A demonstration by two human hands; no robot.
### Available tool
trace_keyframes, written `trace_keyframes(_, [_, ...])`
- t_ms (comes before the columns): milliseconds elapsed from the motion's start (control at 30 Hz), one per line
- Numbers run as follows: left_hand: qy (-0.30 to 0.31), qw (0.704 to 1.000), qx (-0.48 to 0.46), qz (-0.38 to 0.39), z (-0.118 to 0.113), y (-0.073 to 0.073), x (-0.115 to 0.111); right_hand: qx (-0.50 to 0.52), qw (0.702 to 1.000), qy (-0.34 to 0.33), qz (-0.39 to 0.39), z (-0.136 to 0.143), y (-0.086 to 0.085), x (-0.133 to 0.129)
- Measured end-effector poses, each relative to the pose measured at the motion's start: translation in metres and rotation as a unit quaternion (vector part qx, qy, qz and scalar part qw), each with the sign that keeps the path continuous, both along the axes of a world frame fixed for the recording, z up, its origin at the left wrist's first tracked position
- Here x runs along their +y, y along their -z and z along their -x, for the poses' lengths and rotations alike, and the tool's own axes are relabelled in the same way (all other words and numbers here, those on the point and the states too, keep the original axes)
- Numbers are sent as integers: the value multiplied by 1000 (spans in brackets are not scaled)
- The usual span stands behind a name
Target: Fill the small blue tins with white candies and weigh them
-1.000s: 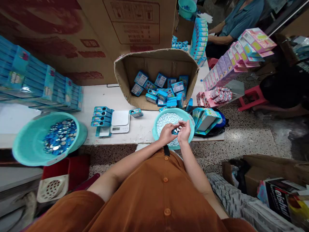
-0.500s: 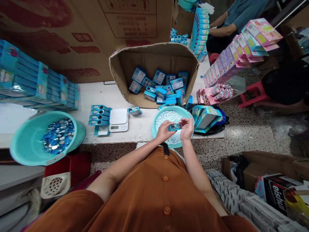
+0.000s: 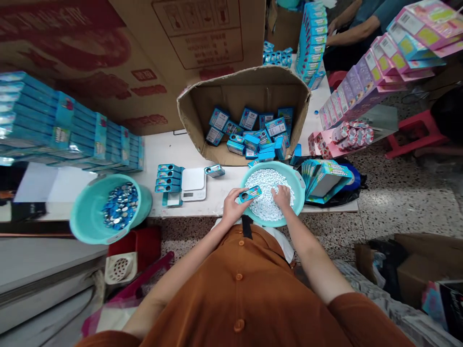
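- One small blue box (image 3: pixel 250 193) in the left hand (image 3: pixel 233 207), pinched between thumb and fingers, tilted over the left side of a turquoise basin (image 3: pixel 299 193).
- Right hand (image 3: pixel 282 196): fingertips among white pellets (image 3: pixel 265 208) in that basin; cannot tell whether it grips any.
- Just beyond the basin: open carton (image 3: pixel 246 79), blue boxes (image 3: pixel 256 140) jumbled inside.
- Leftward along the white surface (image 3: pixel 159 147): a lone carton-side box (image 3: pixel 214 170), then a digital scale (image 3: pixel 194 180).
- Farther left: second basin (image 3: pixel 81 221), blue and silver pieces (image 3: pixel 121 207) within.
- Upper right: another person's forearms (image 3: pixel 356 33).
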State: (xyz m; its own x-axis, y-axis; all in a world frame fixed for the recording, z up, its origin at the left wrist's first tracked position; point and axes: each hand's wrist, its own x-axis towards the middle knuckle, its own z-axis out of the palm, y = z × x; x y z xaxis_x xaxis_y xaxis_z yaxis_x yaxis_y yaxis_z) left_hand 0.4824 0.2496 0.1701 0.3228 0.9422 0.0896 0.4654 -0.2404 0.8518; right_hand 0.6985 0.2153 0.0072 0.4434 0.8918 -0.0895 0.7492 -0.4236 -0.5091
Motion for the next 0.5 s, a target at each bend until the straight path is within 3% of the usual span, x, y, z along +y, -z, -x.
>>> trace_keyframes(200, [-1,1000,10,6,7,1,9,20,998,-28,49,33,7,7])
trace_keyframes(367, [16,1000,8,7,-2,1,16,46,993,-80,76,33,-7,1])
trace_keyframes(500, [41,999,7,11,-10,-2,17,117,988,-67,69,40,-20,-7])
